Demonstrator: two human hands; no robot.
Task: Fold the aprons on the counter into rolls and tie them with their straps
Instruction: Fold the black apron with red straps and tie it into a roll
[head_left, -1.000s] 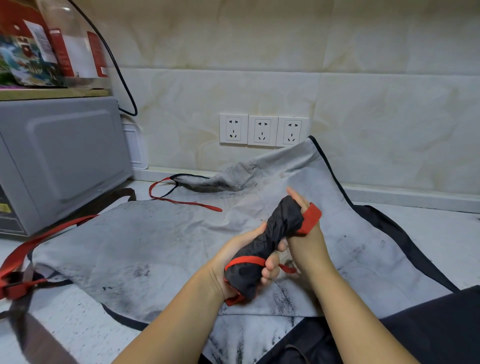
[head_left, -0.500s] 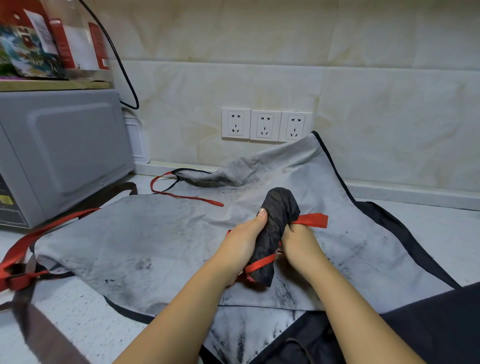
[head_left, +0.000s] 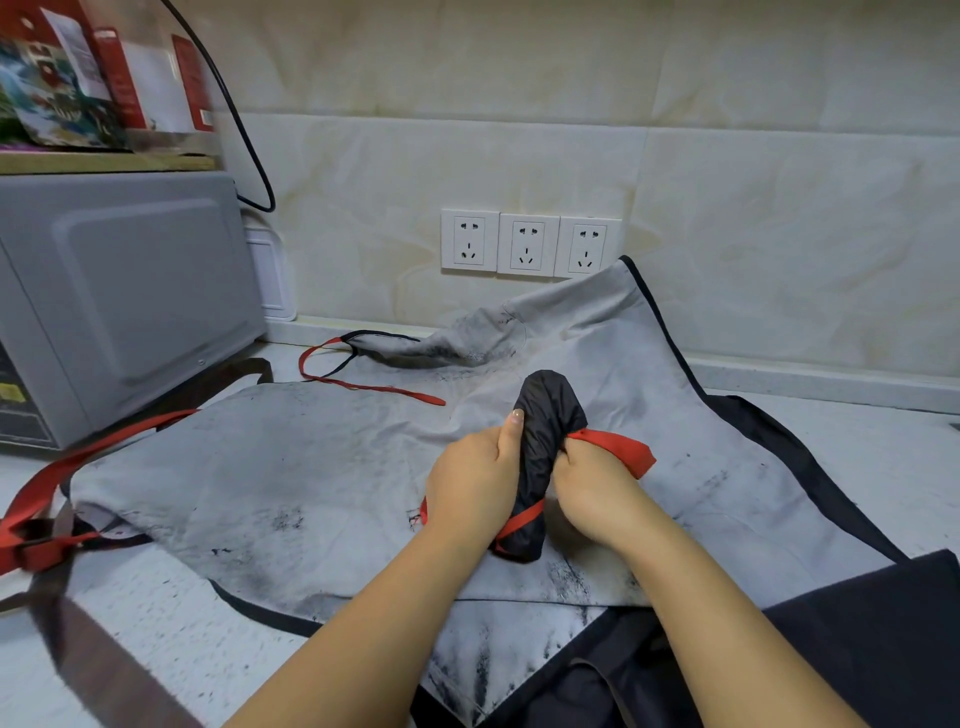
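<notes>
A microwave (head_left: 119, 301) stands at the left edge of the frame on the desk (head_left: 156, 634), and loose straps (head_left: 78, 462), red, trail off below it toward the lower left. A grey apron (head_left: 291, 467) lies spread flat across the middle of the desk, not rolled at all.

At centre the left hand (head_left: 475, 483) wraps round the roll (head_left: 545, 415), with the thumb pressed up along its side. The roll is black and tightly bundled. It is held upright, a little tilted, just over the grey apron. A red strap (head_left: 618, 449) crosses its lower end and comes out again at its upper right. There the right hand (head_left: 592, 483) pinches it with curled fingers. The hands hide any knot, so I cannot tell whether one is made.

At the lower right, dark cloth (head_left: 857, 623) lies on the desk beside the grey apron.

As I judge it, one apron is rolled and its tying is under way. The grey apron has yet to be folded, rolled and tied.
</notes>
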